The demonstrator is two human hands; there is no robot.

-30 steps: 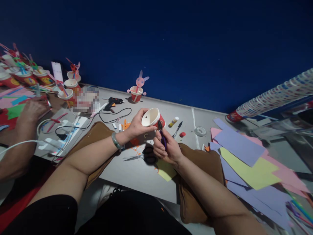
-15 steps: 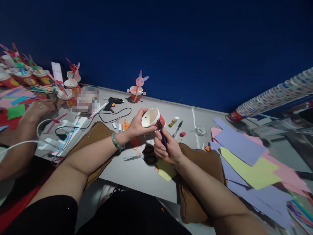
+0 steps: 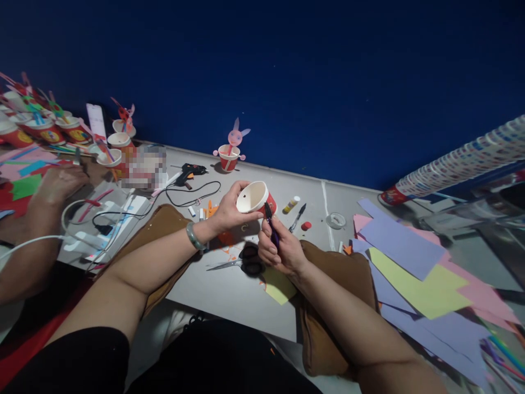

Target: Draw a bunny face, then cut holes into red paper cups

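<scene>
My left hand (image 3: pixel 230 212) is closed around a red-and-white paper cup (image 3: pixel 253 198), tilted on its side with its mouth toward me. A small dark hole shows inside its wall. In my right hand (image 3: pixel 283 246) is a slim dark tool with a purple handle (image 3: pixel 274 232). Its tip is up against the cup's right side; whether it pierces the wall is hidden, and I cannot tell its exact kind. Beneath my hands lie black-handled scissors (image 3: pixel 246 261) and a yellow paper piece (image 3: pixel 279 285). Behind stands a cup with a pink rabbit figure (image 3: pixel 234 138).
A black glue gun (image 3: pixel 192 171) and its cord lie left of centre, near a power strip (image 3: pixel 118 224). Another person's hand (image 3: pixel 61 183) is at far left. To the right are a glue stick (image 3: pixel 291 204), coloured paper (image 3: pixel 404 246) and a long stack of cups (image 3: pixel 459 156).
My hands, the cup and the tool stay almost in place. The other person's hand at the left has shifted slightly left.
</scene>
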